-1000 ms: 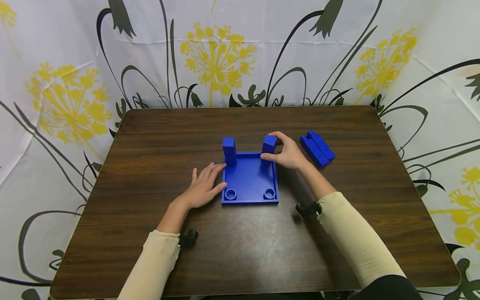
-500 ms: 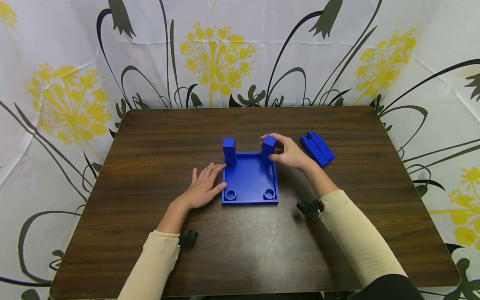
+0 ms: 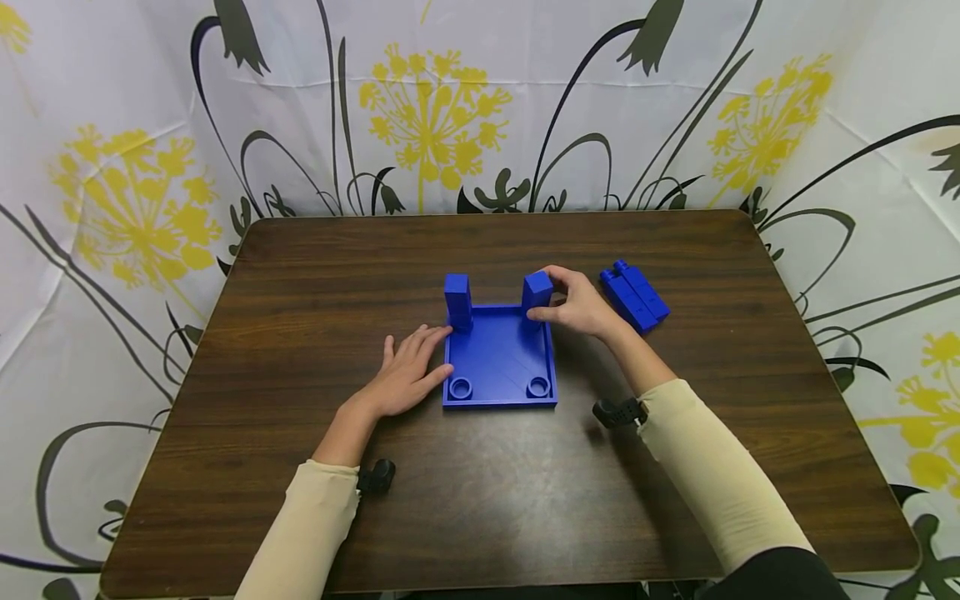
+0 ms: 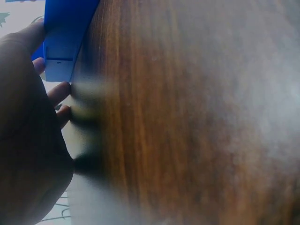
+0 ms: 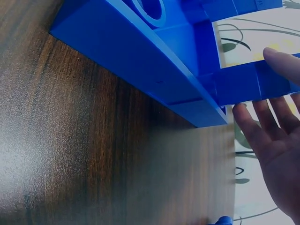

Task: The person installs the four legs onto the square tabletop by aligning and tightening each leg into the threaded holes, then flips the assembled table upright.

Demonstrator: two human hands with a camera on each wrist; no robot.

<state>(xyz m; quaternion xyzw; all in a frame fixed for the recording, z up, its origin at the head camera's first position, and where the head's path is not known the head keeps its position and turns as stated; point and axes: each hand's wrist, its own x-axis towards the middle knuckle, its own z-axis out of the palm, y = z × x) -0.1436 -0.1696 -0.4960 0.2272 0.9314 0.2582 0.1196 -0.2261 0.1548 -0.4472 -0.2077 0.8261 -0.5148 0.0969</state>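
Observation:
A square blue tray-like base (image 3: 498, 358) with a low rim lies on the table, round sockets at its two near corners. A square blue leg (image 3: 458, 302) stands upright at its far left corner. At the far right corner another blue leg (image 3: 537, 290) stands upright; my right hand (image 3: 577, 308) grips it between thumb and fingers. In the right wrist view, the thumb lies on one side of this leg (image 5: 239, 84) and the fingers on the other. My left hand (image 3: 405, 375), fingers spread and fairly straight, touches the base's left rim.
Two more blue legs (image 3: 634, 298) lie side by side on the brown wooden table (image 3: 337, 275), right of my right hand, with round pegs at their far ends. A flower-patterned cloth (image 3: 465, 108) hangs behind the table.
My right hand has shifted its thumb and fingers around the far right leg, and that leg has turned slightly in place. The left hand and the base stay put.

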